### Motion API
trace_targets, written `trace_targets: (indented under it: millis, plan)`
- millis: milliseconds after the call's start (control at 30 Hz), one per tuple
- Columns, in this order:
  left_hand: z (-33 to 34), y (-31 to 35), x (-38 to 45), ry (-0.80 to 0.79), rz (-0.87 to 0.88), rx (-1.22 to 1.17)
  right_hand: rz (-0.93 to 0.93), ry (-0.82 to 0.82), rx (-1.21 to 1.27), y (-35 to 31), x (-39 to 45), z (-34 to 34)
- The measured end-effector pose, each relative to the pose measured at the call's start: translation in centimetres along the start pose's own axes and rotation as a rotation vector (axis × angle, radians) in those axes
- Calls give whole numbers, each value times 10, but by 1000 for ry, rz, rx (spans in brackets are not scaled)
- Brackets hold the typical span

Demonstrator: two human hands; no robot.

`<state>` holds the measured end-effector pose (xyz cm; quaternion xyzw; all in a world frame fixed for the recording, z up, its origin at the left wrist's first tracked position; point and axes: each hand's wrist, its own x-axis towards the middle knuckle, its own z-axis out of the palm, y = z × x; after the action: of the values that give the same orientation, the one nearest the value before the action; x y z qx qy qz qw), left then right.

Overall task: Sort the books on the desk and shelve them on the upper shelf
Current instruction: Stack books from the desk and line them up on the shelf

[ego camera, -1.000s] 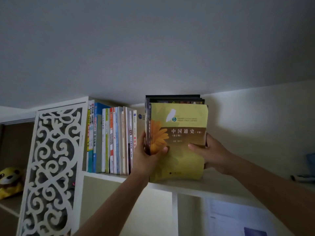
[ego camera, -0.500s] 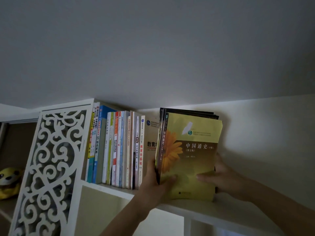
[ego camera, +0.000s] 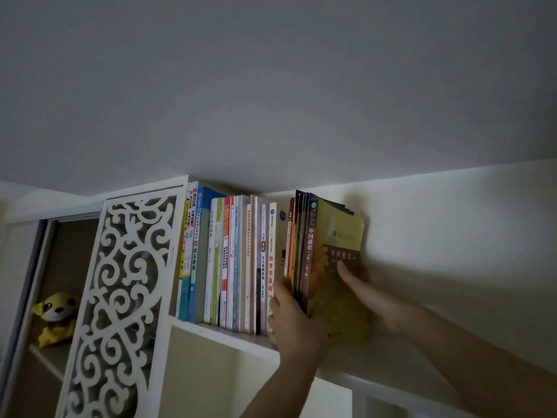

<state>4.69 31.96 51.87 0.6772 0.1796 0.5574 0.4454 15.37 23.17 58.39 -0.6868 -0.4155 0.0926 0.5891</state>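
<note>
- A small stack of books (ego camera: 304, 251) is held upright on the upper shelf (ego camera: 232, 334), just to the right of the row of shelved books (ego camera: 229, 263).
- The outermost book of the stack is a yellow-green history book (ego camera: 343, 236); its cover with an orange flower is turned to the right, and its brown spine is seen toward the camera.
- The left hand (ego camera: 294, 321) is placed at the lower front of the stack; its fingers are curled around the spines, with the thumb on the left side of the stack, so the stack is grasped by it.
- The right hand (ego camera: 370, 294) is laid against the cover of the yellow-green book; the thumb is seen stretched up across the cover. The other fingers are hidden behind the book or lost in shadow, so it cannot be told whether the book is pinched or only pressed.
- The stack is seen very near the last white book of the row, but whether they touch cannot be told.
- A white carved panel (ego camera: 120, 297) is fixed at the left end of the shelf.
- A yellow plush toy (ego camera: 57, 318) is seated in the compartment to the left, behind the panel.
</note>
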Motion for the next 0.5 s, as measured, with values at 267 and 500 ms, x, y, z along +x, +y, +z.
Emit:
trace_targets:
  millis: [267, 500]
  plan:
    - [-5, 0, 11, -42, -26, -11, -96, 2, -515, 3, -12, 30]
    - [-77, 0, 7, -486, 123, 161, -180, -57, -410, 8, -20, 40]
